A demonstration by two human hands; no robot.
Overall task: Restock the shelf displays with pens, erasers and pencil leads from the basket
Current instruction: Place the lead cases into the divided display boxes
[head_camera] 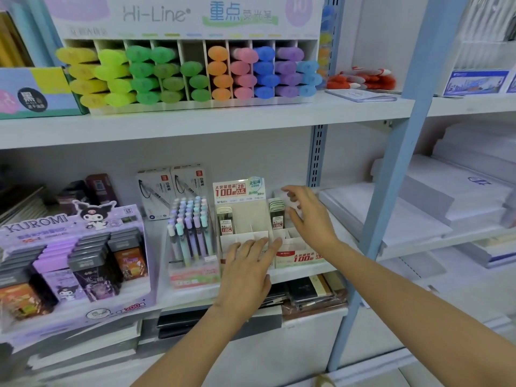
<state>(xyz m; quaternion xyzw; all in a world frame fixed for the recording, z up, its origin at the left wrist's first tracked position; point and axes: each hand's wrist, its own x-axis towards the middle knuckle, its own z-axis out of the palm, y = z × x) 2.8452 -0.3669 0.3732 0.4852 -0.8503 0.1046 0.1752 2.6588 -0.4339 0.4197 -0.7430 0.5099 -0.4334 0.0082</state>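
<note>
A white cardboard pencil-lead display box stands on the middle shelf, with one lead case in its left slot and a few lead cases in its right slot. My left hand lies flat against the box's front, fingers straight. Spread and relaxed, my right hand hovers at the box's right side beside the right-hand cases and holds nothing. Left of the box is a rack of pastel pens. No basket is in view.
A Kuromi display fills the shelf's left part. Boxed pens stand behind the pen rack. Highlighters fill the upper shelf. A blue upright post rises at the right, with white paper stacks beyond it. Notebooks lie below.
</note>
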